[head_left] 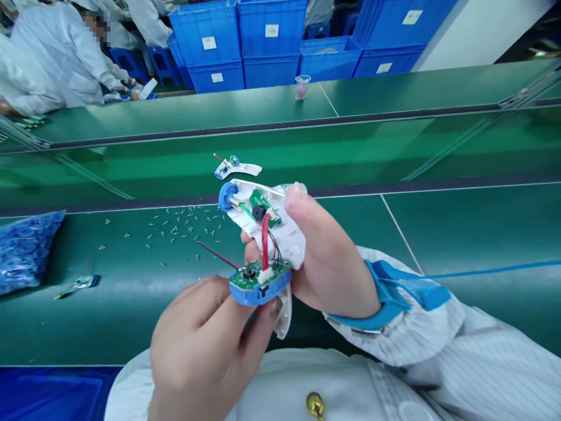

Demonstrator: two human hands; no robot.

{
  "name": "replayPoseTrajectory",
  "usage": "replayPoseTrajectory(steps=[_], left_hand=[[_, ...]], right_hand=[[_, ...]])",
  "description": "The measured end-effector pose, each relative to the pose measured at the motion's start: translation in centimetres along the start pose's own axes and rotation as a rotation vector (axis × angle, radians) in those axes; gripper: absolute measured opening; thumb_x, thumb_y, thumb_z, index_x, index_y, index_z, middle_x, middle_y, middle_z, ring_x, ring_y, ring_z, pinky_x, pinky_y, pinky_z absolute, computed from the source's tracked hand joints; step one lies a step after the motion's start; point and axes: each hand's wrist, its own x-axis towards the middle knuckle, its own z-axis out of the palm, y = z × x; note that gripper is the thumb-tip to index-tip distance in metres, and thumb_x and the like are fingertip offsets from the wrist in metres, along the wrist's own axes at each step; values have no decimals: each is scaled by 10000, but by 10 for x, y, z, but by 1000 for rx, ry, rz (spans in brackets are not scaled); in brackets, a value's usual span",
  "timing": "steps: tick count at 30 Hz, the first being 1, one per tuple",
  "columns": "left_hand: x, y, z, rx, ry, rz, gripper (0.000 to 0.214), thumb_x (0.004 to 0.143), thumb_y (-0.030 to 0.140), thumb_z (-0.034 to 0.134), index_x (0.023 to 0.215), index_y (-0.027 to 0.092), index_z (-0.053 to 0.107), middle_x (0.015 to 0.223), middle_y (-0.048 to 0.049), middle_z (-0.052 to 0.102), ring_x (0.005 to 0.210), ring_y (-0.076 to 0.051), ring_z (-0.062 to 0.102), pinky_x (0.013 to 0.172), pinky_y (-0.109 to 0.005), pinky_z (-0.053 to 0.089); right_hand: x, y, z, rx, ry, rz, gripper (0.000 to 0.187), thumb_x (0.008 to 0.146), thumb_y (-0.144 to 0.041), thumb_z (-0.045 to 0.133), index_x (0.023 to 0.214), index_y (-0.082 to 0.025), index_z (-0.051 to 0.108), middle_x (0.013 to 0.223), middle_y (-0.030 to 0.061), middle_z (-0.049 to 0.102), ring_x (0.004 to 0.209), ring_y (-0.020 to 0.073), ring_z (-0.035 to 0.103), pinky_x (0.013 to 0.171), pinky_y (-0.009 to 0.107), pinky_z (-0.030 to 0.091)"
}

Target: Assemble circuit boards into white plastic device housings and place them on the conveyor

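Note:
My left hand (204,348) is shut on a green circuit board in a blue casing (259,283). My right hand (319,260) grips a white plastic housing (291,237), its thumb pressing on top. The housing carries a small green board with a black buzzer (263,209) and a blue round end piece (227,196). A red wire and thin dark wires (265,241) link the housing to the lower board. A loose red-and-black wire (214,254) runs out to the left. A similar white part with a small board (232,168) lies on the belt beyond my hands.
Several small metal screws (179,228) lie scattered on the green conveyor belt (350,228). A blue patterned bag (24,251) sits at left. A blue wrist strap (390,286) circles my right wrist. Co-workers in white smocks (56,58) stand beyond, near stacked blue crates (272,41).

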Motion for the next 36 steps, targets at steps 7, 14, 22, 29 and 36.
replayPoseTrajectory(steps=[7, 14, 22, 29, 36], left_hand=[[12, -9, 1, -268, -89, 17, 118, 793, 158, 575, 793, 232, 667, 738, 32, 688, 648, -88, 610, 582, -170, 438], [12, -12, 5, -361, -149, -207, 83, 735, 192, 640, 725, 247, 701, 571, 80, 641, 470, -51, 529, 450, -136, 403], [3, -17, 9, -320, -17, -414, 265, 815, 242, 609, 1079, 265, 620, 793, 70, 676, 624, -55, 591, 491, -126, 434], [15, -30, 17, -103, 95, -194, 277, 816, 182, 587, 1092, 172, 615, 970, -38, 679, 907, -149, 621, 812, -254, 481], [24, -21, 18, -214, -35, -123, 95, 799, 152, 583, 852, 183, 655, 801, -8, 641, 739, -111, 603, 631, -211, 459]], right_hand=[[6, 4, -5, 35, 2, 154, 373, 840, -591, 477, 926, -239, 563, 766, 8, 512, 648, 114, 524, 526, 224, 461], [16, 10, -6, 167, -76, 278, 361, 897, -495, 427, 751, -177, 515, 664, 3, 505, 584, 111, 512, 541, 227, 458], [14, 20, -15, -22, 63, 478, 508, 928, -530, 294, 838, -129, 593, 624, 41, 539, 500, 119, 504, 425, 216, 409], [8, 21, -22, 107, -22, 453, 238, 949, -340, 383, 871, -154, 508, 579, -8, 548, 445, 95, 530, 390, 176, 452], [0, 22, -31, 123, -61, 456, 306, 973, -326, 300, 864, -141, 518, 536, 5, 567, 409, 96, 551, 397, 169, 481]])
